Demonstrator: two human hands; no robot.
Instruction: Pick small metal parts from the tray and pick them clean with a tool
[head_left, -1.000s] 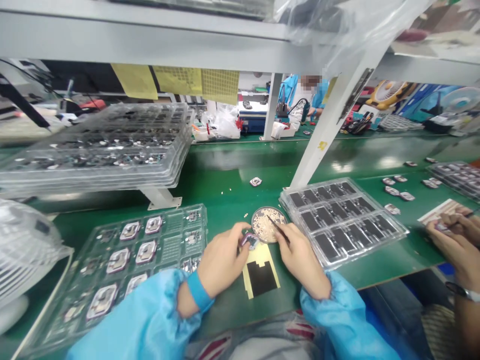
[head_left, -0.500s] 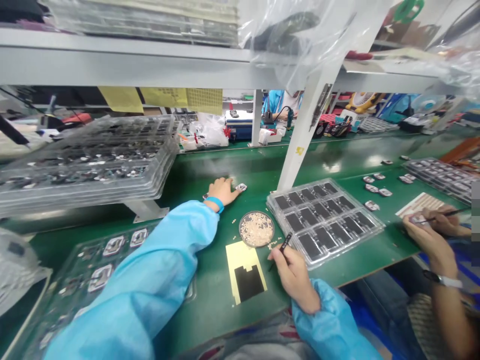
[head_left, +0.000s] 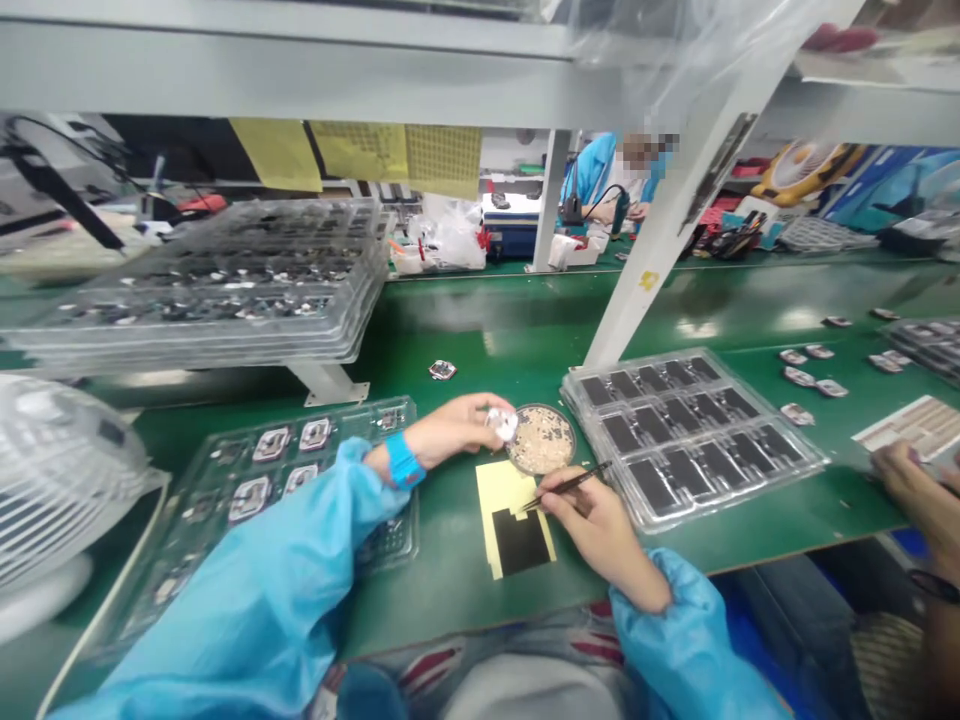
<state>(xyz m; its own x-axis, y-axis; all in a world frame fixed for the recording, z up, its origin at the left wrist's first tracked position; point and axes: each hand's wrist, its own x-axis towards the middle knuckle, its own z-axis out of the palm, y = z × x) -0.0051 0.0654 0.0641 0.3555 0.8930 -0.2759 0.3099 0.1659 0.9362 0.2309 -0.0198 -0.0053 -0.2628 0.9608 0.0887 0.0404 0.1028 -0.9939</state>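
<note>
Between the thumb and fingers of my left hand [head_left: 457, 428] is a small white-framed electronic part [head_left: 502, 425], held at the left edge of a round dish [head_left: 541, 470] of tiny beige and dark pieces. My right hand [head_left: 589, 515] grips black tweezers [head_left: 566, 485] like a pen. Their tips point left, over a yellow sheet [head_left: 499, 485] that carries a black rectangular piece [head_left: 523, 541]. Farther back, another small electronic part [head_left: 442, 370] lies on the green bench [head_left: 420, 610].
Right of the dish stands a clear tray [head_left: 652, 520] of black rectangular panels. A clear tray [head_left: 409, 480] with electronic parts lies left, beside a white fan [head_left: 67, 480]. Stacked trays [head_left: 315, 345] rest on a raised shelf. A co-worker's hand [head_left: 919, 490] is at far right.
My left hand has come back from the rear of the bench to the dish, lifting a small electronic part. The tweezers have swung from steep to nearly level above the yellow sheet.
</note>
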